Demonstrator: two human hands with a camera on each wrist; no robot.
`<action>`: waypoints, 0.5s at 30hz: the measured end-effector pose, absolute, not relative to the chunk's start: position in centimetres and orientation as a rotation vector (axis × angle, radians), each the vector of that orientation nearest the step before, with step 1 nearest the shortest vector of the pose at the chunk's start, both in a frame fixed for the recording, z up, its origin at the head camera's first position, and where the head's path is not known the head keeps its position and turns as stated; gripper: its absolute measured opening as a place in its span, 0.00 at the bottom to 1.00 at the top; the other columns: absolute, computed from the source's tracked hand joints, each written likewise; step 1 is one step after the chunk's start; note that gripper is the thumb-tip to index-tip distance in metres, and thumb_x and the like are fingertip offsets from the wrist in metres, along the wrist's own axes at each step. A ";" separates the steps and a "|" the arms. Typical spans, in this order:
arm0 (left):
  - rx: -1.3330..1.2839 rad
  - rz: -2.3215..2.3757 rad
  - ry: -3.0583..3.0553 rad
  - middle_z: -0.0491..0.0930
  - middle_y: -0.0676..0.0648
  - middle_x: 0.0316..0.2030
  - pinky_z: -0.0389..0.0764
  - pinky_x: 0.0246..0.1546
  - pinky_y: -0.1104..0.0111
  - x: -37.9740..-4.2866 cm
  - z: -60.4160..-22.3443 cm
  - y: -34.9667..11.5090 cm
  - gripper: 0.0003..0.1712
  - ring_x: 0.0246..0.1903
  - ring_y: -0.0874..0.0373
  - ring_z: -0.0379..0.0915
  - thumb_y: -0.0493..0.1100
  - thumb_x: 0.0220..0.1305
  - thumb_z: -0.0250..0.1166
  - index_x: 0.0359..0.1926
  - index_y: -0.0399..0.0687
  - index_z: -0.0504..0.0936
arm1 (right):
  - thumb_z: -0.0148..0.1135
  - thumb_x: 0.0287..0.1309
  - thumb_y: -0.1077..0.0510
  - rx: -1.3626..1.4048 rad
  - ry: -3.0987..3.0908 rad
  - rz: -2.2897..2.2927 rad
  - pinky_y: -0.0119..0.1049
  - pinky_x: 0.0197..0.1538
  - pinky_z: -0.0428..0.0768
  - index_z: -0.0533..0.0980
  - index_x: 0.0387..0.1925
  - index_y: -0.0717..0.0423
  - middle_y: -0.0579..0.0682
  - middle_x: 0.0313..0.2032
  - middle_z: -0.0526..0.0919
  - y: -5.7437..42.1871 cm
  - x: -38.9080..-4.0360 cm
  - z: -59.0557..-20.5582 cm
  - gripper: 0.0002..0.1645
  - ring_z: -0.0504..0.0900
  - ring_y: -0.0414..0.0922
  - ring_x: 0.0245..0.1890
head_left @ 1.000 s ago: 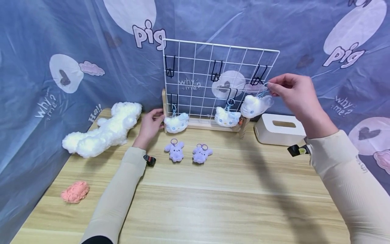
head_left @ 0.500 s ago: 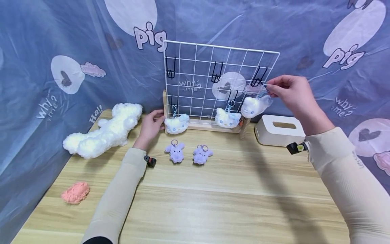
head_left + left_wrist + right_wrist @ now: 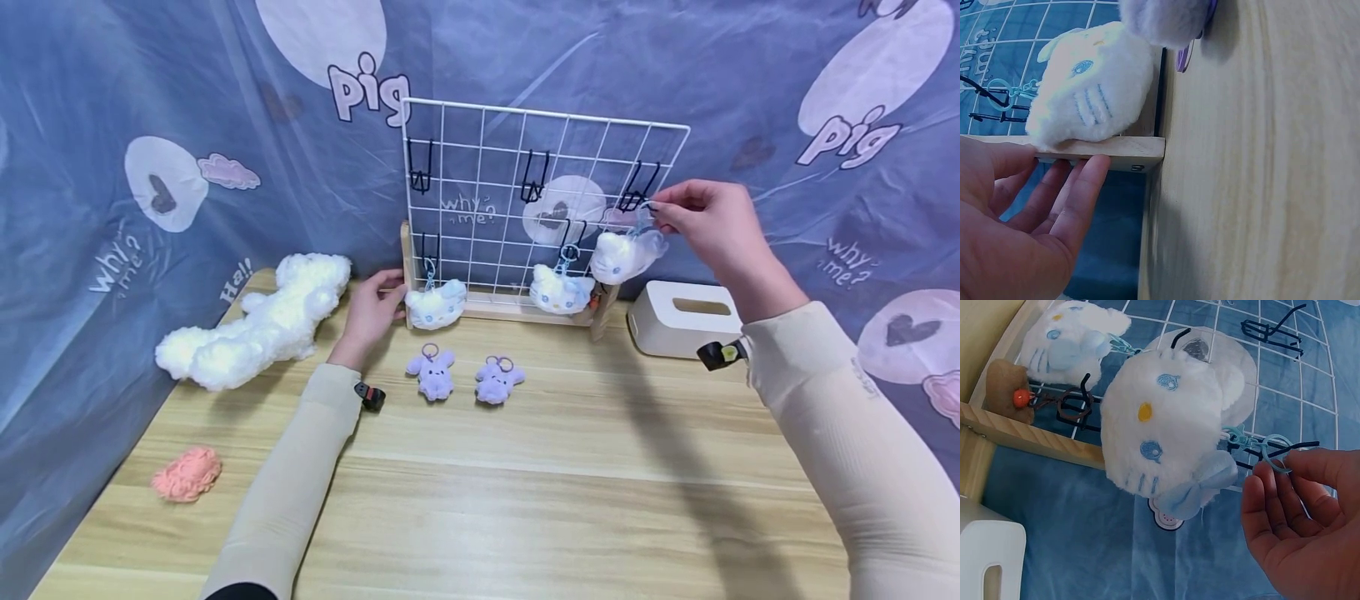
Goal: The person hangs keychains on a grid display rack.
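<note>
A white plush cat-head keychain (image 3: 1166,419) with a blue bow hangs from its light-blue ring (image 3: 1275,454). My right hand (image 3: 712,221) pinches that ring between thumb and forefinger, beside the upper right black hook (image 3: 634,198) of the white wire grid rack (image 3: 498,179). The ring overlaps the hook's tip in the right wrist view; whether the hook passes through it, I cannot tell. At the rack's left end, my left hand (image 3: 371,308) rests its fingertips against the outer side of the wooden post (image 3: 1129,149). Another cat-head keychain (image 3: 1094,87) hangs just inside this post.
A third cat-head keychain (image 3: 558,290) hangs from the lower middle hook. Two purple plush keychains (image 3: 435,377) lie in front of the rack. A white tissue box (image 3: 675,333) stands right, a fluffy white cloud-shaped object (image 3: 258,321) left, and a pink bundle (image 3: 187,473) front left.
My right hand has shifted slightly left with the keychain, bringing its ring closer to the upper right hook. The left hand stays at the post.
</note>
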State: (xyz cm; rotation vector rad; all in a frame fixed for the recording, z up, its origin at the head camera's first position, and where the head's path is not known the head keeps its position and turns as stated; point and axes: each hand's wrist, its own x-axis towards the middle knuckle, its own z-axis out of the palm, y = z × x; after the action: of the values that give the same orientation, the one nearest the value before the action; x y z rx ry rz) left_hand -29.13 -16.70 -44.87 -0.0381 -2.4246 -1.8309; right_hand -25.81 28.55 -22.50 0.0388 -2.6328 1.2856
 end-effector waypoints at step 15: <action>-0.041 -1.840 -2.420 0.81 0.30 0.67 0.97 0.58 0.47 -29.0 -44.7 -16.7 0.25 0.55 0.40 0.85 0.39 0.86 0.61 0.77 0.39 0.77 | 0.67 0.79 0.58 0.005 -2.621 1.318 0.15 0.36 0.87 0.85 0.56 0.65 0.25 0.27 0.87 28.2 -27.6 -22.5 0.14 0.86 0.27 0.29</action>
State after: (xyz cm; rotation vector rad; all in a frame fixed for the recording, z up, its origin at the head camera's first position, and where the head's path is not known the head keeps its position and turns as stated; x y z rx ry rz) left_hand -28.98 -16.74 -44.74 -0.0415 -2.4198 -1.8399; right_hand -27.56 28.17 -22.46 0.0046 -2.6211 1.3181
